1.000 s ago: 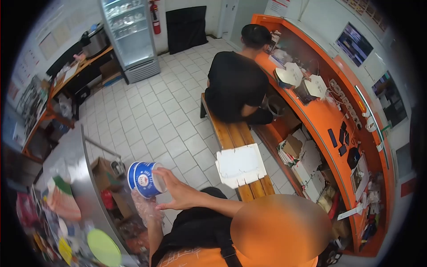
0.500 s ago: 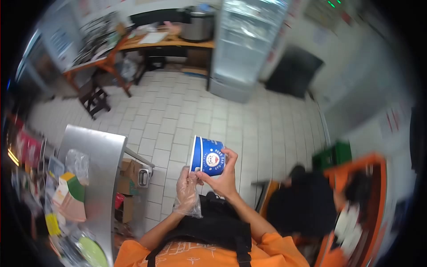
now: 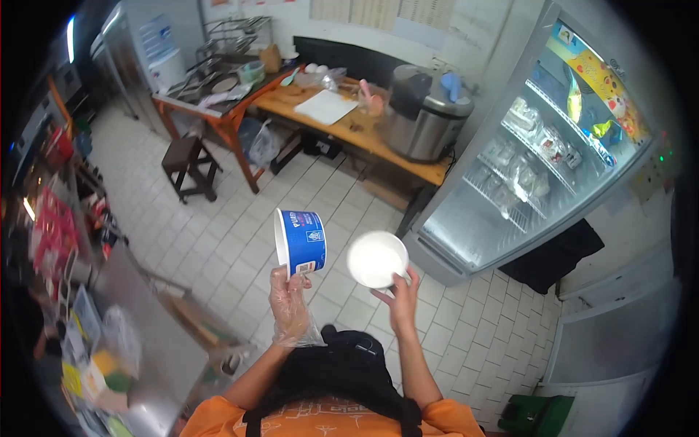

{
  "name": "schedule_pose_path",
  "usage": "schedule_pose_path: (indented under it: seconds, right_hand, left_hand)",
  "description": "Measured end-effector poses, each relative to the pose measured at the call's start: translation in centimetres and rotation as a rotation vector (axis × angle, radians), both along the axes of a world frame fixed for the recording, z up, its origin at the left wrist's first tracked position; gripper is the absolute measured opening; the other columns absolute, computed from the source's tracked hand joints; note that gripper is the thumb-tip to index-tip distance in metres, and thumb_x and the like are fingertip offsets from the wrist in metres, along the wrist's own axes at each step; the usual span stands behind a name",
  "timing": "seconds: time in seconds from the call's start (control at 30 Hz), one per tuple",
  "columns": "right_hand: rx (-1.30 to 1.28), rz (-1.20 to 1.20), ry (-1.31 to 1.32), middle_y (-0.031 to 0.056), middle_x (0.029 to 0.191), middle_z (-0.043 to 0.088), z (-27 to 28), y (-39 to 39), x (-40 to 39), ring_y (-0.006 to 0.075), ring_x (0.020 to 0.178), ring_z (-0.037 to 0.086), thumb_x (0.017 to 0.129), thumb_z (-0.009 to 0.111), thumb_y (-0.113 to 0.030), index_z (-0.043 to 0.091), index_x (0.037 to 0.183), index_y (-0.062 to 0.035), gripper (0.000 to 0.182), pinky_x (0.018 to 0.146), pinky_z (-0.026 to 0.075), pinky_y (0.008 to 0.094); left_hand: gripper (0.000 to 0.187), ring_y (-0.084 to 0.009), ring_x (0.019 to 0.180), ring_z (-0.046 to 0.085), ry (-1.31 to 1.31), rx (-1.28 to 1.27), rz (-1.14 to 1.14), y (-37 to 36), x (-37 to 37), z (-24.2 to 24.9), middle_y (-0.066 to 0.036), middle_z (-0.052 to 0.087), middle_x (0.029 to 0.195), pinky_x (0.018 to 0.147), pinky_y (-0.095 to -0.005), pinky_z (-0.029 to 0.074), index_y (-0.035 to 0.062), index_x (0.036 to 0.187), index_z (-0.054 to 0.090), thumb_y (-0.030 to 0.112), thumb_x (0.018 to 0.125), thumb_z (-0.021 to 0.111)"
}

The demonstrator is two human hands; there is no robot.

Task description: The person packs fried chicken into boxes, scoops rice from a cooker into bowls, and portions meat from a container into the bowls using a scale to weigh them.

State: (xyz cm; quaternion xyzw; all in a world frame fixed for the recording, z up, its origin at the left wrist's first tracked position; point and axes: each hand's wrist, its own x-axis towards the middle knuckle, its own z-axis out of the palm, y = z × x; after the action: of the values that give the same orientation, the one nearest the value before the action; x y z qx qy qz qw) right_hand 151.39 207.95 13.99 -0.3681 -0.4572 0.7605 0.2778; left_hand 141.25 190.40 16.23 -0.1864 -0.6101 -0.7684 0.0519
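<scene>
My left hand [image 3: 290,304], in a clear plastic glove, grips the lower edge of a blue paper bowl [image 3: 309,240] with white print. The bowl is tipped on its side, its white rim facing left. To its right, my bare right hand [image 3: 402,298] pinches the lower edge of a white paper bowl [image 3: 377,258], whose round white face is turned up toward me. The two bowls are apart, both held in the air over the tiled floor. Any print on the white bowl's outer side is hidden.
Ahead stands a wooden table [image 3: 320,109] with a large steel cooker [image 3: 426,120]. A glass-door fridge [image 3: 524,160] is at the right. A dark stool [image 3: 191,166] stands on the left, and a metal counter [image 3: 164,349] with packaging lies near my left side.
Both hands were together on one blue bowl. Now they are apart, the right one holding a white bowl. The view has turned left, so the fridge and table appear further right.
</scene>
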Motion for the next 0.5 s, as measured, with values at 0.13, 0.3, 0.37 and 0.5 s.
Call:
schedule_pose_path:
  seconds: [0.13, 0.3, 0.37, 0.5]
  right_hand:
    - [-0.403, 0.048, 0.044, 0.0273, 0.125, 0.047, -7.7, 13.6, -2.3, 0.0401, 0.116, 0.055, 0.09, 0.051, -0.02, 0.028, 0.134, 0.001, 0.054, 0.092, 0.054, 0.0558]
    - [-0.397, 0.299, 0.062, 0.0265, 0.125, 0.048, -12.3, 23.9, -17.0, 0.0433, 0.119, 0.053, 0.086, 0.05, -0.011, 0.031, 0.131, 0.0074, 0.052, 0.092, 0.051, 0.0605]
    - [-0.361, 0.462, 0.049, 0.0255, 0.13, 0.048, -13.7, 27.1, -26.3, 0.0394, 0.121, 0.052, 0.088, 0.049, -0.012, 0.039, 0.13, 0.0084, 0.048, 0.096, 0.05, 0.0573]
    - [-0.497, 0.481, -0.025, 0.0208, 0.133, 0.043, -16.1, 31.9, -44.9, 0.0394, 0.123, 0.048, 0.089, 0.045, -0.011, 0.033, 0.135, 0.0033, 0.05, 0.101, 0.048, 0.0536]
  left_hand:
    - [0.017, -0.0113, 0.076, 0.061, -0.141, -0.149, -0.152, 7.9, -11.8, -3.1, -0.008, 0.062, 0.091, 0.072, -0.0281, 0.053, -0.0005, 0.108, 0.053, 0.014, 0.1, 0.049]
    - [0.015, -0.0102, 0.073, 0.06, -0.311, -0.236, -0.167, 15.9, -24.5, -10.5, -0.007, 0.064, 0.088, 0.069, -0.0259, 0.053, 0.0019, 0.1, 0.057, 0.015, 0.095, 0.059]
    - [0.012, -0.0103, 0.072, 0.061, -0.299, -0.249, -0.13, 18.9, -28.7, -14.5, -0.006, 0.064, 0.087, 0.069, -0.0256, 0.053, 0.0021, 0.099, 0.058, 0.013, 0.094, 0.059]
    - [0.021, -0.0167, 0.07, 0.064, -0.145, -0.47, 0.015, 23.3, -39.4, -16.7, -0.011, 0.065, 0.081, 0.066, -0.031, 0.052, -0.0009, 0.102, 0.059, 0.018, 0.094, 0.059]
